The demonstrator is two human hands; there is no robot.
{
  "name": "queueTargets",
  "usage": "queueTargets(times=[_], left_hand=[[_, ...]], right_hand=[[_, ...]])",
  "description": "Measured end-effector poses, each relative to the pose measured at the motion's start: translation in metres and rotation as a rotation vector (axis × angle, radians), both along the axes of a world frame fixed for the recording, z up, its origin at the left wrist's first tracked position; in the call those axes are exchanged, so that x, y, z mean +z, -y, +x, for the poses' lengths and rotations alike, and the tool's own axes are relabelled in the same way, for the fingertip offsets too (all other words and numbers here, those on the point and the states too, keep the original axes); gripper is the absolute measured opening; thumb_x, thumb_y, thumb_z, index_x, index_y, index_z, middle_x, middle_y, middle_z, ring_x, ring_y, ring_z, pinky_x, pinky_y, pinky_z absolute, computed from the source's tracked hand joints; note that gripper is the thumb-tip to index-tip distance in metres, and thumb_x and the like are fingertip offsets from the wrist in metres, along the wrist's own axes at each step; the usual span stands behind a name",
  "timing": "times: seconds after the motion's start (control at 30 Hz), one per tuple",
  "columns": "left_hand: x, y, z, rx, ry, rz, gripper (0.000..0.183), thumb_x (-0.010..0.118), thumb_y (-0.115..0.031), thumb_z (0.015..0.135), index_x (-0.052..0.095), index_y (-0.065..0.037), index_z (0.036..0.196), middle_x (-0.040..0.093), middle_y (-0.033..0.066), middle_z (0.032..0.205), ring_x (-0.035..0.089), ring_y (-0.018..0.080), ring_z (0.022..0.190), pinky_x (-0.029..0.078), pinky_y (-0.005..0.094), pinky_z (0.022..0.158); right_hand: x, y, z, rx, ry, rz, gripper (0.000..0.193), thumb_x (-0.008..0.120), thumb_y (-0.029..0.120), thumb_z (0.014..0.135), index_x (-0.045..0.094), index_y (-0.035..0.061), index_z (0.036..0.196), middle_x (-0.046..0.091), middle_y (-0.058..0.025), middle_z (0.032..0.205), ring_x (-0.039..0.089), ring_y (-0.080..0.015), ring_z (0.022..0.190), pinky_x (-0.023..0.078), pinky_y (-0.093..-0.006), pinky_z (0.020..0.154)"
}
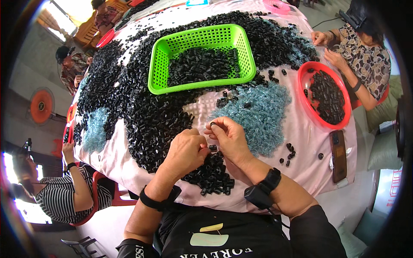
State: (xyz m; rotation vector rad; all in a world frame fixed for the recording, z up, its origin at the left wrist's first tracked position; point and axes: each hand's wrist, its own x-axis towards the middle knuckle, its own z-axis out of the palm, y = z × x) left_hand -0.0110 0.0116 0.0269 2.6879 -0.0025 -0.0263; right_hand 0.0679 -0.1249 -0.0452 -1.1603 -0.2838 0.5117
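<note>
My left hand (186, 149) is closed, its fingers curled; whatever it may hold is hidden. Beside it, my right hand (229, 138) pinches a small black plastic piece (213, 124) between thumb and fingers. Another black piece (213, 147) shows in the gap between the hands. Just below them lies a small heap of black plastic parts (211, 178) on the pink tablecloth (258, 180). To the left spreads a large pile of black parts (152, 133). A mound of clear bluish small pieces (262, 118) lies right beside my right hand.
A green basket (202, 82) of black parts stands beyond my hands. At the right are a red basin (304, 96) of dark parts and a phone (338, 157). One co-worker (365, 60) sits at right, others at left, near a second bluish pile (95, 129).
</note>
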Motion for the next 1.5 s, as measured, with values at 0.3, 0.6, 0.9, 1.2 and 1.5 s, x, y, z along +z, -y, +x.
queueTargets(times=[0.3,0.6,0.9,1.2,1.5], left_hand=[[-0.001,0.010,0.004,-0.039,-0.037,0.194,0.007,0.070,-0.011,0.076,0.070,-0.004,0.078,0.066,0.0146,0.087,0.065,0.0350,0.090,0.052,0.0446,0.079],[0.008,-0.005,0.003,0.063,0.069,0.067,0.005,0.067,-0.008,0.083,0.070,-0.005,0.081,0.065,0.0151,0.088,0.065,0.0363,0.089,0.052,0.0443,0.077],[0.014,-0.001,-0.002,-0.026,-0.097,0.215,0.008,0.075,-0.012,0.074,0.073,-0.005,0.078,0.066,0.0128,0.088,0.065,0.0339,0.091,0.052,0.0448,0.081],[0.003,0.004,0.001,-0.004,0.024,0.131,0.017,0.076,-0.007,0.073,0.071,-0.006,0.089,0.065,0.0119,0.088,0.064,0.0340,0.089,0.050,0.0436,0.079],[-0.006,-0.001,-0.001,-0.067,0.026,0.073,0.020,0.073,-0.004,0.077,0.069,-0.006,0.096,0.064,0.0112,0.092,0.063,0.0337,0.091,0.047,0.0442,0.084]], right_hand=[[-0.001,0.002,0.001,0.082,0.003,-0.053,0.011,0.055,0.007,0.104,0.062,-0.0002,0.110,0.068,-0.0097,0.108,0.068,-0.0152,0.099,0.057,-0.0274,0.085],[0.007,0.003,-0.001,0.076,-0.017,-0.101,0.012,0.053,0.007,0.104,0.060,0.0011,0.112,0.069,-0.0081,0.108,0.068,-0.0141,0.099,0.057,-0.0261,0.081],[0.004,0.003,-0.001,0.138,0.041,-0.177,0.011,0.053,0.006,0.104,0.060,0.0005,0.111,0.069,-0.0083,0.107,0.071,-0.0148,0.095,0.059,-0.0242,0.073],[0.004,0.003,-0.001,0.098,0.032,-0.132,0.010,0.053,0.005,0.104,0.060,0.0009,0.109,0.069,-0.0088,0.104,0.070,-0.0139,0.091,0.059,-0.0240,0.072],[0.005,0.003,-0.003,0.070,0.036,-0.113,0.010,0.053,0.007,0.104,0.061,0.0016,0.109,0.069,-0.0063,0.096,0.068,-0.0098,0.084,0.060,-0.0243,0.074]])
